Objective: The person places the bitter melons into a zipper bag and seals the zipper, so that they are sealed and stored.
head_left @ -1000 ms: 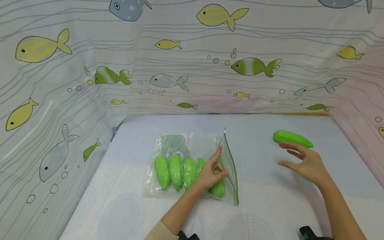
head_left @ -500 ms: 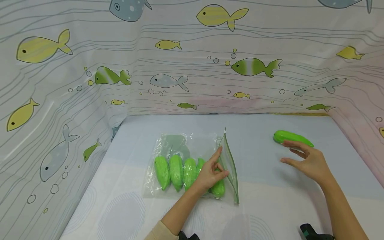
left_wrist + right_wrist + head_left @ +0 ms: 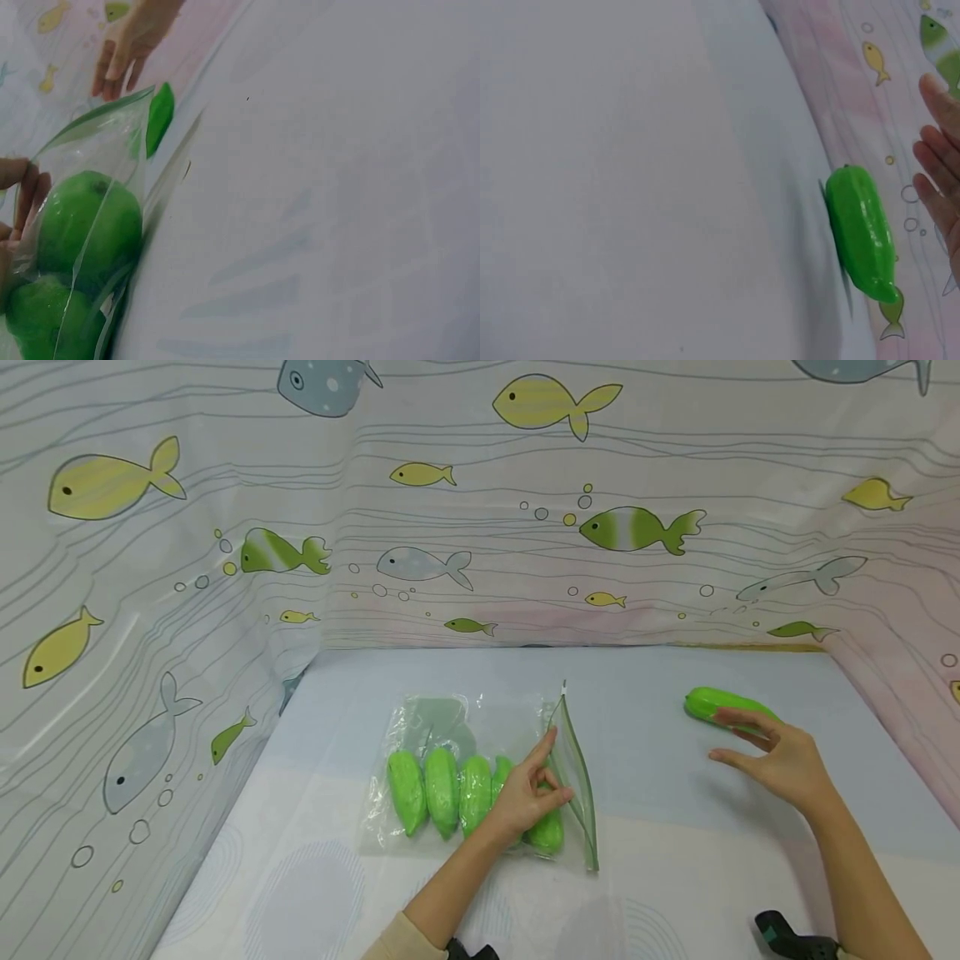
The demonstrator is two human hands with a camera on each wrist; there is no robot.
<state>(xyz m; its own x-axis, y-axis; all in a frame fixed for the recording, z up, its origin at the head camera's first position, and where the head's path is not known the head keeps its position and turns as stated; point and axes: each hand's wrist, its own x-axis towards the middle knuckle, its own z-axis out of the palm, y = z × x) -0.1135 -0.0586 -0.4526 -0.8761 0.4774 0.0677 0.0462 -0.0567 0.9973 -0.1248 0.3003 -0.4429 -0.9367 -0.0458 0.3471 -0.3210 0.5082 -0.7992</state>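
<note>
On the left, a fish-printed sheet [image 3: 225, 672] is hanging beside and behind the worktop [image 3: 637, 743]. Next along, a clear zip bag [image 3: 498, 720] is lying flat, its green-edged mouth facing right; inside, at least five green vegetables [image 3: 442, 793] are lying in a row, their glossy skins suggesting moulded plastic. The left hand [image 3: 522, 797] is touching the bag near that mouth, its index finger pointing straight and its thumb standing apart, the other fingers partly hidden. The film is probably behaving as thin, limp and slippery, so the stiffer zip edge is offering the better grip. Farther right, well apart from the bag, a single green vegetable [image 3: 720, 702] is lying on the worktop. It is looking light, stiff and smooth, likely prone to rolling; its thick middle, with thumb on one side and fingers on the other, is promising the surest hold. The right hand [image 3: 783, 766] is hovering just beside it, thumb and fingers spread wide, holding nothing.
</note>
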